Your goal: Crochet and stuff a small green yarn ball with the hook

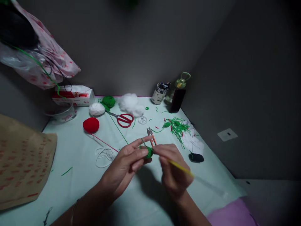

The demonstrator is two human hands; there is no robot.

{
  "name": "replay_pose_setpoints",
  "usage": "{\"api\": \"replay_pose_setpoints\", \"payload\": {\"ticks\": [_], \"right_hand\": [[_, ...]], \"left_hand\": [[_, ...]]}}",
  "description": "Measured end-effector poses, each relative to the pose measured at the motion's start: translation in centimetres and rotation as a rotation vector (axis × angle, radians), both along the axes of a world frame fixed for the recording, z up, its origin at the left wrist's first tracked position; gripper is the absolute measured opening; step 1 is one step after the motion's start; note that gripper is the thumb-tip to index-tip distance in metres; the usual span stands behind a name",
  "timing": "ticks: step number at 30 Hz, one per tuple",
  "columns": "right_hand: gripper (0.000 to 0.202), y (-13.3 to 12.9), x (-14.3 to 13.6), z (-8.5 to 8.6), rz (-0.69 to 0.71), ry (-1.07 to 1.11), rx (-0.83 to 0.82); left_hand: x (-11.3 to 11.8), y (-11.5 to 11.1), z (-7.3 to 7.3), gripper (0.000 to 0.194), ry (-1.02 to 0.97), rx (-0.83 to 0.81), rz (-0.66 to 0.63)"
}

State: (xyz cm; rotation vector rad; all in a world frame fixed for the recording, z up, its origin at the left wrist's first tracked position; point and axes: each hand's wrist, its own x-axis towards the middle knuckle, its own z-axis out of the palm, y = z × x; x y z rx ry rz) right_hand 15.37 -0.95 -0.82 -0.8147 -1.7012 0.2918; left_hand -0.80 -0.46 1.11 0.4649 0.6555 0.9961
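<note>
Between the thumb and fingers of my left hand is a small green crochet piece, with a strand of green yarn looped over the raised index finger. My right hand grips a crochet hook with a yellow handle; its tip meets the green piece, though the exact contact is hidden by my fingers. Just beyond my fingertips lie thread snips with orange handles. A green strand runs back from my left hand toward a green yarn ball.
Red-handled scissors, a red yarn ball, a white yarn ball and white stuffing lie behind my hands. Green yarn scraps are heaped at right, near a phone. A paper bag stands left.
</note>
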Motion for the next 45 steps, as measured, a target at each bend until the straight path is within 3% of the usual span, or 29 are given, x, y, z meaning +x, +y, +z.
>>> {"api": "replay_pose_setpoints", "payload": {"ticks": [3,6,10,14,17,21,25,30,38,41,45], "right_hand": [[0.028,0.6,0.1,0.5,0.128,0.333,-0.229],[0.023,0.9,-0.2,0.6,0.181,0.324,-0.300],[0.031,0.2,-0.7,0.2,0.080,0.144,-0.196],[0.041,-0.3,-0.3,0.1,-0.041,-0.139,0.024],[0.032,0.1,0.2,0.4,-0.001,0.097,-0.087],[0.023,0.9,0.0,0.5,0.155,0.449,-0.334],[0.018,1.1,-0.5,0.1,0.201,0.407,-0.398],[0.018,1.1,-0.4,-0.2,0.217,0.441,-0.429],[0.020,0.7,-0.7,0.2,0.083,0.327,-0.279],[0.016,0.8,-0.5,0.0,0.101,0.414,-0.322],[0.014,1.4,-0.2,0.0,0.239,0.622,-0.492]], "left_hand": [[-0.3,0.2,0.2,0.039,0.018,0.036,0.033],[-0.1,0.0,0.1,0.040,0.121,0.133,0.052],[0.4,-0.2,-0.3,0.041,0.205,0.180,0.134],[0.5,0.0,-0.2,0.044,0.043,0.062,0.089],[0.1,0.1,0.2,0.035,-0.077,-0.058,0.004],[-0.1,0.1,0.4,0.036,0.007,0.018,0.060],[0.2,-0.1,0.2,0.040,0.114,0.108,0.072],[0.2,0.0,-0.1,0.045,0.089,0.089,0.016],[0.4,-0.1,-0.7,0.046,0.258,0.176,0.056],[0.4,-0.3,-1.0,0.041,0.247,0.179,0.026],[0.2,-0.3,-0.7,0.038,0.189,0.155,0.019]]}}
